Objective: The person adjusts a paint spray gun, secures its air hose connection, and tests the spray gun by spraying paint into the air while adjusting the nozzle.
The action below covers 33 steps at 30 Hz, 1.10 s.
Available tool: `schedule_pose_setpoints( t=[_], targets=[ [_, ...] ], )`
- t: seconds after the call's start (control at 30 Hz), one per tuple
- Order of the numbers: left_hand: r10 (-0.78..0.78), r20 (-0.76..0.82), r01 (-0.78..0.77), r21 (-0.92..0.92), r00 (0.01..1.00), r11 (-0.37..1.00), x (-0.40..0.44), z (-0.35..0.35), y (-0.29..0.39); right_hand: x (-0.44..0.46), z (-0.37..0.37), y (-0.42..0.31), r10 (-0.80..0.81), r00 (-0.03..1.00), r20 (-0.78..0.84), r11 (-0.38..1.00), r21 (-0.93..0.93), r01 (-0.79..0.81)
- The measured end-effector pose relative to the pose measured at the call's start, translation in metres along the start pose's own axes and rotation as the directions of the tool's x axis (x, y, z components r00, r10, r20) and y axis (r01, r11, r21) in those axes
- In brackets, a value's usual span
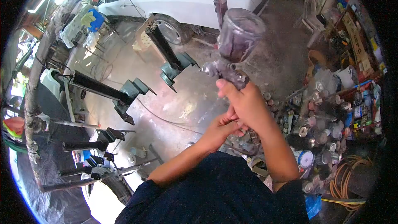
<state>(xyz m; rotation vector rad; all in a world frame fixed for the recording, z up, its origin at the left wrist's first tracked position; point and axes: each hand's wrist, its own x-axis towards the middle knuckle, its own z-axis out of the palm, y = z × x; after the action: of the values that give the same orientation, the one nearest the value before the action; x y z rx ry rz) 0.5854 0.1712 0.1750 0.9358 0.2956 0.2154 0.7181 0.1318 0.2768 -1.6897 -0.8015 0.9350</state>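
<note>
My right hand [244,101] is wrapped round a metal spray gun [226,72], held up in front of me. A translucent cup [240,35] with dark, stained walls sits on top of the gun. Just below, my left hand [222,130] has its fingers closed near the gun's lower end and touches my right hand; what it grips is hidden. Left of the gun, a dark painted metal part [168,54] with a stepped bracket hangs at a slant. A similar dark part [103,89] lies further left.
A pale car [186,0] stands at the back. Many cans [304,130] crowd the right side, near a coiled orange hose [346,178]. More dark metal parts [85,146] rest on a rack at left. A thin hose [166,121] crosses the floor.
</note>
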Motion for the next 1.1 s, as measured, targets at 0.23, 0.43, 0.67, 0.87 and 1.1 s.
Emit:
schedule_pose_setpoints(
  t=[0.23, 0.43, 0.67, 0.87, 1.1],
  targets=[
    [-0.083, -0.004, 0.082, 0.213, 0.997, 0.974, -0.014, -0.009, -0.024, 0.033, -0.012, -0.008, -0.139, 0.99, 0.029, 0.944, 0.305, 0.124],
    [-0.205, -0.065, 0.215, 0.329, 0.977, 0.92, -0.056, -0.038, -0.042, 0.068, -0.025, 0.025, -0.04, 0.997, 0.063, 0.962, 0.271, 0.022],
    [-0.245, -0.243, 0.317, 0.325, 0.939, 0.891, -0.09, -0.063, -0.05, 0.105, -0.045, 0.088, 0.126, 0.992, 0.016, 0.968, 0.218, -0.126],
    [-0.277, -0.286, 0.372, 0.37, 0.917, 0.851, -0.082, -0.047, -0.037, 0.13, -0.046, 0.084, 0.113, 0.992, 0.06, 0.979, 0.165, -0.122],
    [-0.287, -0.195, 0.346, 0.515, 0.938, 0.784, -0.062, -0.038, -0.044, 0.116, -0.06, 0.032, -0.112, 0.971, 0.209, 0.955, 0.294, 0.046]
  ],
)
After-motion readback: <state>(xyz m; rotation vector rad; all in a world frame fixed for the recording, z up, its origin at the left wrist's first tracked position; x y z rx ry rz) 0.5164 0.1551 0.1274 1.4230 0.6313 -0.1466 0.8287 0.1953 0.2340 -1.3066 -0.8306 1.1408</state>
